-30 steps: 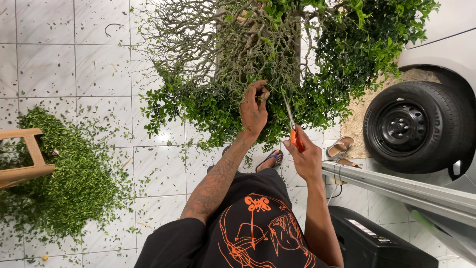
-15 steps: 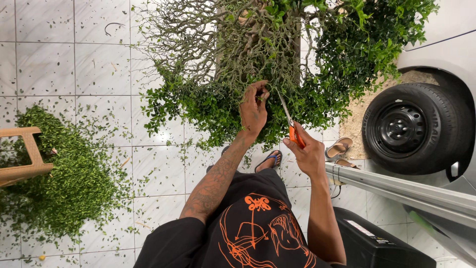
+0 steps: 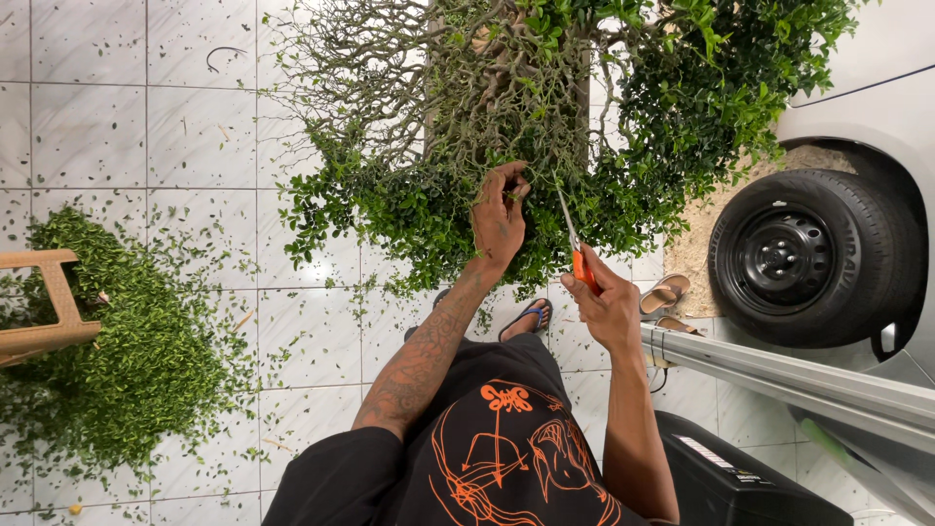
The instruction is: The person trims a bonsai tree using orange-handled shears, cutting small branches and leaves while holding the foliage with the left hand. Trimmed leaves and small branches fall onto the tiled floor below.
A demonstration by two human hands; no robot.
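A large bushy plant (image 3: 545,117) with bare grey twigs and small green leaves fills the top of the head view. My left hand (image 3: 499,212) reaches into its foliage and pinches a twig between the fingers. My right hand (image 3: 609,307) holds scissors with orange handles (image 3: 575,244); the blades point up into the leaves just right of my left hand. Below the hands I see my black shirt with an orange print (image 3: 497,458) and a foot in a sandal (image 3: 529,317).
A heap of cut green leaves (image 3: 127,341) lies on the white tiled floor (image 3: 195,127) at the left, beside a wooden stool (image 3: 49,307). A car wheel (image 3: 808,258) stands at the right, with sandals (image 3: 664,297), a metal rail (image 3: 779,375) and a black box (image 3: 740,477) nearby.
My right hand with the scissors has shifted slightly left and down, the blades tilting closer to my left hand. My left hand stays on the same twig.
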